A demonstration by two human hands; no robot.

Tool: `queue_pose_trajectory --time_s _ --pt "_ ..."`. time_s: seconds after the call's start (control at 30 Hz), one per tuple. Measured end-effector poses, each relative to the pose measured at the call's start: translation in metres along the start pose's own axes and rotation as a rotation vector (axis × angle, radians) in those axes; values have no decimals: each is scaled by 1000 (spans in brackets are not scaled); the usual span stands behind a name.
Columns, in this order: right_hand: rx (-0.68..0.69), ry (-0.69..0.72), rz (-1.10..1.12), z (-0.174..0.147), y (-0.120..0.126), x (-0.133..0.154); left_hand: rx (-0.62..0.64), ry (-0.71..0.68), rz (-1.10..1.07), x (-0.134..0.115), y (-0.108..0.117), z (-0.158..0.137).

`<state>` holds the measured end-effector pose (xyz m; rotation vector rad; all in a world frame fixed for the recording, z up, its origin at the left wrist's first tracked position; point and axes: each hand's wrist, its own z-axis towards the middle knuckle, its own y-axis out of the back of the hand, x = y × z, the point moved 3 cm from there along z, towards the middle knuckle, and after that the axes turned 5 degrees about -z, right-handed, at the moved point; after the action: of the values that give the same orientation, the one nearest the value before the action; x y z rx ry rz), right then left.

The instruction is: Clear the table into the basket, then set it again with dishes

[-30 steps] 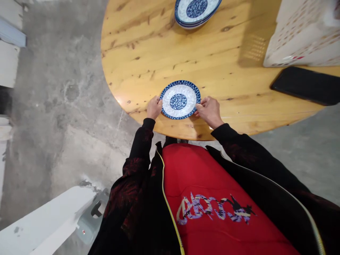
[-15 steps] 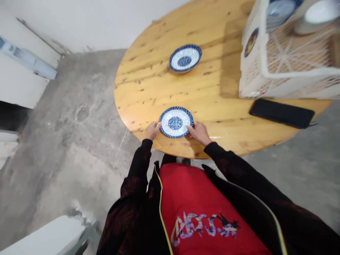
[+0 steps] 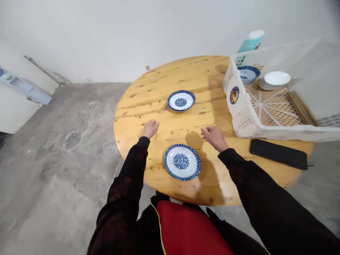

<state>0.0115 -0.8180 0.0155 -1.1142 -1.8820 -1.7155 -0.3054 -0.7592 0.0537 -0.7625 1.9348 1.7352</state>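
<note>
Patterned plate [image 3: 181, 162] near us on the wooden table [image 3: 138, 113]

We see grey floor [image 3: 63, 180] to the left and a white wall [image 3: 106, 35] on the far side. The picture's right edge cuts off the white crate [image 3: 240, 118]. Our left hand [image 3: 151, 128] and right hand [image 3: 214, 137], fingers curled, hover beyond the plate, nearer than the far dish [image 3: 181, 101]; whether fingertips meet, we cannot tell.

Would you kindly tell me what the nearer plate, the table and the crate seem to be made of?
The nearer plate is probably glazed ceramic: pale, smooth, with a blue patterned rim. The table looks like varnished wood, showing knots, grain and glossy highlights. The crate seems moulded plastic, white with lattice openings.
</note>
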Motion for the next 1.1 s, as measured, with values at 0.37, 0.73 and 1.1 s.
queue_pose_trajectory --time_s 0.37,0.73,1.1 --pt "-145 -149 179 91 -30 71 111 -125 -11 -12 -39 147" --pt "-125 -59 208 -66 -26 83 -137 52 -409 149 64 31" --pt "-448 -319 370 -325 -90 62 -459 86 -388 274 222 -128"
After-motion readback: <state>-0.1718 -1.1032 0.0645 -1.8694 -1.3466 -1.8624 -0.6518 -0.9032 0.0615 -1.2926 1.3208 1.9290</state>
